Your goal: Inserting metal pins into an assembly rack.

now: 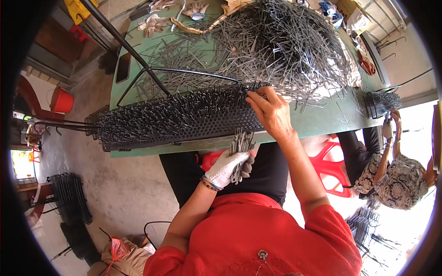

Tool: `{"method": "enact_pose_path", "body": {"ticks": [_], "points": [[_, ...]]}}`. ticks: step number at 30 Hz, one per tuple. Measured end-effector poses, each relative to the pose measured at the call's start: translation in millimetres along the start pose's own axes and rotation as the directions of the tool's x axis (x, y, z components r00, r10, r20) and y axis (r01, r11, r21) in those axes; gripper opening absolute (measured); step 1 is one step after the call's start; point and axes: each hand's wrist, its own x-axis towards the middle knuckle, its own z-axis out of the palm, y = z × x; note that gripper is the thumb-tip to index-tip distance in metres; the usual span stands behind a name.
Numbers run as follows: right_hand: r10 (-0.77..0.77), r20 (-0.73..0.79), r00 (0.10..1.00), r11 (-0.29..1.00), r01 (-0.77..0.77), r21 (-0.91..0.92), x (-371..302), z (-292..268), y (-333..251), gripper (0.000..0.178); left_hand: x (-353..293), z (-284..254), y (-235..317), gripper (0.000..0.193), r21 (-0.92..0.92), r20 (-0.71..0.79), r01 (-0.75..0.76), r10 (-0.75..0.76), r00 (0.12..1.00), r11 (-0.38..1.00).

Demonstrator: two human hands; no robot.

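Note:
My left hand (pixel 225 170), in a white glove, is closed round a bundle of thin grey metal strips (pixel 240 142) that stand upright above my lap. Before me on the green table lies a long black perforated rack (pixel 216 124). Many dark strips stand up out of its holes, while the holes along its near right part show bare. My bare right hand (pixel 272 112) is at the right end of the rack, fingers bent and pinched against the standing strips. What sits between those fingertips is too small to tell.
A large heap of loose strips (pixel 294 50) covers the back of the table (pixel 322 117). Black metal rods (pixel 124 43) rise at the rack's left. White gloves (pixel 153 25) lie at the far left. Another person (pixel 391 177) works at the right, beside a red stool (pixel 329 168).

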Motion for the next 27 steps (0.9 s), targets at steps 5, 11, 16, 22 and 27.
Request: {"method": "enact_pose_path", "body": {"ticks": [5,11,16,22,27], "points": [[-0.02,-0.002,1.0,0.999,0.02,-0.047,-2.0,-2.0,0.9,0.016,1.4,-3.9,-1.0,0.017,0.064,0.044,-0.035,0.032,0.998,0.997],[0.048,-0.047,0.998,0.991,-0.053,-0.122,-4.2,0.9,0.9,0.015,0.3,0.3,-0.8,0.023,0.119,0.002,-0.092,0.093,0.996,0.989],[-0.036,0.05,0.998,0.997,0.04,-0.073,-0.9,-1.6,-3.6,0.016,4.1,-4.3,-4.1,0.027,0.084,-0.006,-0.113,0.114,0.993,0.99],[-0.049,0.102,0.994,0.996,0.057,-0.071,-3.3,-0.6,0.8,0.018,2.0,-0.2,0.6,0.029,0.083,0.0,-0.031,0.031,1.0,0.996],[0.105,-0.092,0.99,0.994,-0.101,0.051,-3.8,-11.3,11.7,0.015,0.2,-0.1,-1.7,0.027,0.037,0.019,-0.067,0.066,0.998,0.997]]}}
